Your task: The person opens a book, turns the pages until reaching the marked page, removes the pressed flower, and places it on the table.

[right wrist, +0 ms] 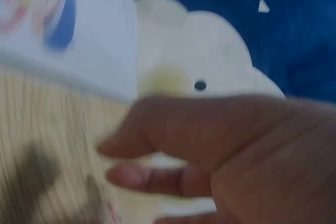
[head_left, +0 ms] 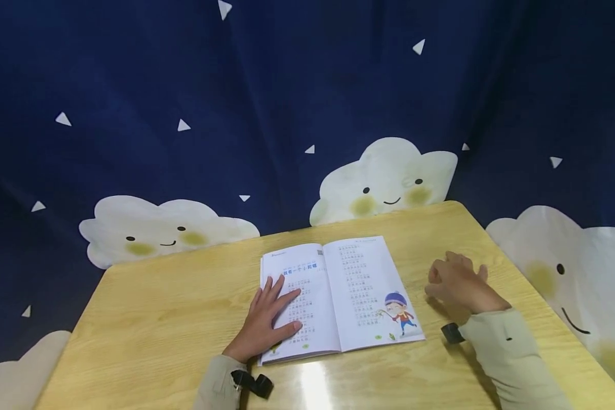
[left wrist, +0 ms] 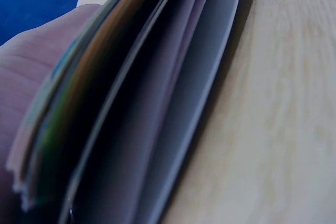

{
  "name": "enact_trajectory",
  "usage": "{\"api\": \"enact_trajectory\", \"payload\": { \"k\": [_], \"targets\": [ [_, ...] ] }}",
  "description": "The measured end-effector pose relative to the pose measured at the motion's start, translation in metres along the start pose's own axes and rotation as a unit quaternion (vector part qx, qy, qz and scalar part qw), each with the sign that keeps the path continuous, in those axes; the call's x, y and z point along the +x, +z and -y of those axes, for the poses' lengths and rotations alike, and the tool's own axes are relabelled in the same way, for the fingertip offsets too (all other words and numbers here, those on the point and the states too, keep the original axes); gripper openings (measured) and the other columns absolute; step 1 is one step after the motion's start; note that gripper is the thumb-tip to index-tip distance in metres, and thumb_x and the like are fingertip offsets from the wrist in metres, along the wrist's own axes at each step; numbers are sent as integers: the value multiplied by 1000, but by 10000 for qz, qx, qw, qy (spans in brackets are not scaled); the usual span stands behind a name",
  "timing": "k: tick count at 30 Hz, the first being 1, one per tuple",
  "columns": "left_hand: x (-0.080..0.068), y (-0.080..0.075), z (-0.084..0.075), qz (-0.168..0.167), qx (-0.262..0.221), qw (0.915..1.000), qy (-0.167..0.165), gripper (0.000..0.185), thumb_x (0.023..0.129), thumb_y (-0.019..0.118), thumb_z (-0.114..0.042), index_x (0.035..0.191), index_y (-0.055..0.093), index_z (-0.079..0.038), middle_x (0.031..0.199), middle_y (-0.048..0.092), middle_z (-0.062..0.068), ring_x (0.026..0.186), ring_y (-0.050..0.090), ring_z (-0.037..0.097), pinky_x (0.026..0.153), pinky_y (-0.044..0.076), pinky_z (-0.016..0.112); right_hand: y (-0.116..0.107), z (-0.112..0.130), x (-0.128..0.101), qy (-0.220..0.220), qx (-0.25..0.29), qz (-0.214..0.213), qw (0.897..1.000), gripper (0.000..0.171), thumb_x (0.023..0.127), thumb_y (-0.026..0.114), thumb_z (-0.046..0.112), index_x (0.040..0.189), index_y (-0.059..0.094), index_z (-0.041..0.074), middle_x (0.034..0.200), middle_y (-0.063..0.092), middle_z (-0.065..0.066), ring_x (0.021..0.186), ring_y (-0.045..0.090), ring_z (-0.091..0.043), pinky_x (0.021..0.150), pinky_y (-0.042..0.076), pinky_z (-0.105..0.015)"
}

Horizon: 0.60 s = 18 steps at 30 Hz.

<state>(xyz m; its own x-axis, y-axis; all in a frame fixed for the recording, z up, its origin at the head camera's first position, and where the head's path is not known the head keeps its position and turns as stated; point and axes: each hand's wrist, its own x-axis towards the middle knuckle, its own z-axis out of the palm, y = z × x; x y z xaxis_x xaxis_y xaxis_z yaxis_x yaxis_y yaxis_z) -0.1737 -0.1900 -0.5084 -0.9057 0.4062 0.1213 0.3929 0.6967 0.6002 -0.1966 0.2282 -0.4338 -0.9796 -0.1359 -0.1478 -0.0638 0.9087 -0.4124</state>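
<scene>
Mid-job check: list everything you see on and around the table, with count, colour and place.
book: one, white pages with print and a cartoon child, lying open mid-table
table: one, light wood, under the book
backdrop cloth: one, dark blue with white triangles and smiling clouds, behind and beside the table
left hand: flat, fingers straight, pressing on the book's left page
right hand: loosely curled, holding nothing, at the table right of the book
sleeves: two, pale beige, each with a black wrist device

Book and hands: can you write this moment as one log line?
book: open on table | left hand: flat on left page | right hand: beside book, holding nothing
</scene>
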Motion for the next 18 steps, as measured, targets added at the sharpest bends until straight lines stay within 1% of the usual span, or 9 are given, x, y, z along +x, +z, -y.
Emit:
{"api": "enact_trajectory", "payload": {
  "k": [1, 3, 4, 7, 8, 10, 11, 13, 18],
  "targets": [
    [0, 0, 0, 23, 11, 10000, -12, 64, 86, 62, -55, 144, 46, -33, 161, 14, 6, 148, -3, 31, 114, -1, 56, 2, 2, 0, -273, 190, 55, 9994, 19, 77, 69, 24, 87, 63, 9, 111, 49, -24, 109, 40, -52, 92, 18, -77],
    [0, 0, -1, 41, -33, 10000, -37, 63, 86, 62, -54, 144, 47, -32, 161, 14, 6, 148, -3, 30, 115, -1, 55, 5, 8, -1, -783, 534, 305, 9950, 33, 79, 73, 26, 102, 64, 5, 125, 46, -31, 116, 39, -54, 93, 27, -72],
    [1, -1, -2, 29, -24, 10000, -26, 63, 87, 62, -54, 143, 47, -32, 161, 14, 6, 148, -3, 31, 115, -1, 56, 6, 12, 0, -1029, 689, 416, 9914, 40, 80, 75, 27, 108, 63, 3, 125, 46, -31, 117, 41, -52, 94, 32, -69],
    [2, -2, -2, 27, -9, 10000, -33, 62, 87, 61, -54, 143, 48, -31, 161, 14, 7, 148, -3, 32, 114, -1, 56, 12, 22, -1, -1417, 1125, 797, 9803, 63, 80, 77, 35, 125, 56, -3, 138, 36, -36, 127, 33, -54, 100, 30, -66],
    [3, -1, -2, 29, -9, 10000, -31, 62, 87, 61, -54, 143, 48, -31, 161, 15, 8, 147, -2, 32, 114, 0, 57, 13, 25, -1, -1452, 1136, 908, 9787, 71, 79, 78, 38, 130, 52, -4, 143, 29, -39, 131, 27, -56, 102, 26, -68],
    [3, -1, -2, 31, 8, 10000, -28, 62, 87, 61, -55, 143, 48, -31, 160, 15, 9, 147, -2, 33, 114, 0, 58, 18, 31, -1, -1478, 1006, 1040, 9784, 86, 75, 78, 47, 137, 47, -3, 146, 27, -38, 134, 23, -56, 104, 22, -69],
    [3, -1, -2, 37, 36, 10000, -37, 63, 87, 60, -56, 143, 48, -31, 160, 15, 9, 147, -2, 33, 114, 0, 58, 19, 33, -2, -1451, 859, 1094, 9796, 93, 73, 78, 52, 140, 45, -2, 149, 20, -38, 136, 16, -58, 104, 18, -71],
    [2, -1, -2, 10, 61, 10000, -24, 63, 87, 60, -57, 143, 48, -32, 160, 16, 8, 147, -1, 34, 114, 1, 58, 23, 38, -3, -1409, 510, 1165, 9818, 104, 66, 79, 59, 143, 42, 0, 150, 19, -37, 136, 14, -59, 102, 15, -74],
    [2, -1, -1, -36, 82, 10000, -17, 63, 87, 60, -58, 143, 47, -33, 161, 15, 7, 148, 0, 32, 114, 2, 56, 29, 43, -6, -1069, 95, 1362, 9848, 118, 54, 82, 65, 148, 37, 7, 154, 17, -30, 138, 9, -58, 101, 6, -76]
  ]
}}
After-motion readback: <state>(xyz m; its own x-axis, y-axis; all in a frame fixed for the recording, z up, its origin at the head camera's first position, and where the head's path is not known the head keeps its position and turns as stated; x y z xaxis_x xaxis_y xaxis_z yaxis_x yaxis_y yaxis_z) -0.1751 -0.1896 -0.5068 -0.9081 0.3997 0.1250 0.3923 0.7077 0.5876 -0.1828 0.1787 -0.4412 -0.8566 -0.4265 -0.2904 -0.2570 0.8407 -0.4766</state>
